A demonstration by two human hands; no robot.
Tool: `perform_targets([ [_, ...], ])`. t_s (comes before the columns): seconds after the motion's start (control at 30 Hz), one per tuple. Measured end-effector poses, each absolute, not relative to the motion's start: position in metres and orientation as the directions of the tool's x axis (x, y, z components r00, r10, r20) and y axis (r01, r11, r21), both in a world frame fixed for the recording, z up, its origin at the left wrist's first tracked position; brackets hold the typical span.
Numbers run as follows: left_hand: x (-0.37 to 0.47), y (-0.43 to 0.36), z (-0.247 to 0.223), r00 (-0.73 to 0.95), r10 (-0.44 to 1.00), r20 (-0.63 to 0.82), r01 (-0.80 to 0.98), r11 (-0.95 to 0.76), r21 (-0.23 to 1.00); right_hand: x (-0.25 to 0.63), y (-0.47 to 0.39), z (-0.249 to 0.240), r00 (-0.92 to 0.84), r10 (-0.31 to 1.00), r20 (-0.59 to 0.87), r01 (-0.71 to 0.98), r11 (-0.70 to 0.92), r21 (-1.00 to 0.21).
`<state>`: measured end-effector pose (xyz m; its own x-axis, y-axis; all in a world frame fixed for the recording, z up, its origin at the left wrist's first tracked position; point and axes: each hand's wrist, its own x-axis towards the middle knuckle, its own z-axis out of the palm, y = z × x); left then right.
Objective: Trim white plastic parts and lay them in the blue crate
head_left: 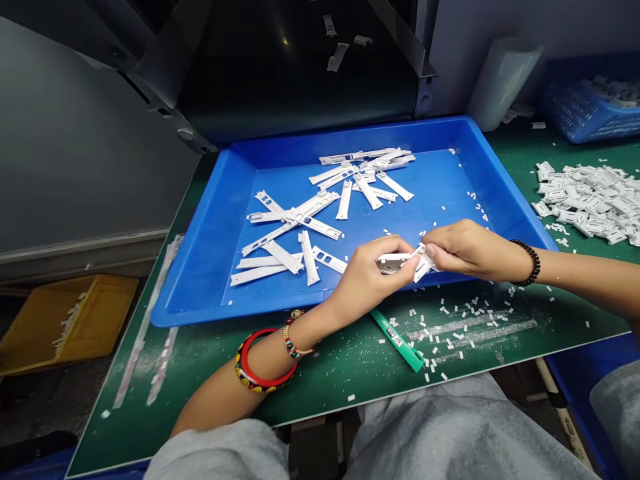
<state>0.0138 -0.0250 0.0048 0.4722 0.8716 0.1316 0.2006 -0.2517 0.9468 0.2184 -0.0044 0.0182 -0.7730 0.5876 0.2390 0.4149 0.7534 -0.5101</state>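
Widest free rm: blue tray (215,230) floor, R part, btwn white strips (300,215) & R wall; few chips there. Tray L/ctr: crossed strips in way. Near rim: L hand (373,270) & R hand (453,250) close tog., block that stretch. Far side: conveyor (300,100) end. R: part heap (595,200), blue basket (575,113) behind. Desk (330,373) front: low green cutter (400,343), can pass over.
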Motion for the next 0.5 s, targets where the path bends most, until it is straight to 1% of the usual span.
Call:
perform_targets([
  [0.07,0.014,-0.026,0.006,0.474,0.867,0.152,0.193,-0.271,0.943,0.218,-0.007,0.021,-0.744,0.618,0.255,0.403,0.719,-0.566],
  [0.13,0.013,-0.027,0.007,0.468,0.865,0.180,0.181,-0.293,0.939,0.220,-0.010,0.028,-0.725,0.653,0.219,0.401,0.659,-0.636],
  [0.2,0.012,-0.027,0.007,0.451,0.863,0.227,0.152,-0.325,0.933,0.224,-0.015,0.037,-0.763,0.642,0.078,0.392,0.556,-0.733],
  [0.27,0.011,-0.026,0.005,0.433,0.849,0.302,0.118,-0.385,0.915,0.229,-0.020,0.043,-0.820,0.556,-0.135,0.410,0.405,-0.817],
  [0.3,0.010,-0.026,0.004,0.424,0.832,0.358,0.101,-0.436,0.894,0.232,-0.023,0.045,-0.824,0.515,-0.238,0.441,0.317,-0.840],
  [0.33,0.009,-0.025,0.002,0.420,0.801,0.426,0.088,-0.504,0.859,0.234,-0.026,0.044,-0.807,0.497,-0.318,0.473,0.221,-0.853],
  [0.37,0.008,-0.025,0.000,0.421,0.754,0.504,0.080,-0.584,0.808,0.235,-0.029,0.043,-0.780,0.509,-0.364,0.483,0.120,-0.868],
  [0.4,0.007,-0.025,-0.001,0.433,0.689,0.581,0.077,-0.671,0.738,0.235,-0.032,0.039,-0.754,0.541,-0.373,0.454,0.017,-0.891],
  [0.43,0.007,-0.026,-0.003,0.453,0.611,0.649,0.080,-0.753,0.653,0.235,-0.036,0.035,-0.738,0.576,-0.353,0.377,-0.083,-0.923],
  [0.47,0.008,-0.028,-0.004,0.484,0.531,0.696,0.090,-0.821,0.564,0.232,-0.039,0.031,-0.733,0.604,-0.315,0.263,-0.176,-0.949],
  [0.5,0.010,-0.030,-0.004,0.524,0.463,0.715,0.109,-0.869,0.483,0.229,-0.042,0.026,-0.734,0.622,-0.275,0.135,-0.263,-0.955],
])
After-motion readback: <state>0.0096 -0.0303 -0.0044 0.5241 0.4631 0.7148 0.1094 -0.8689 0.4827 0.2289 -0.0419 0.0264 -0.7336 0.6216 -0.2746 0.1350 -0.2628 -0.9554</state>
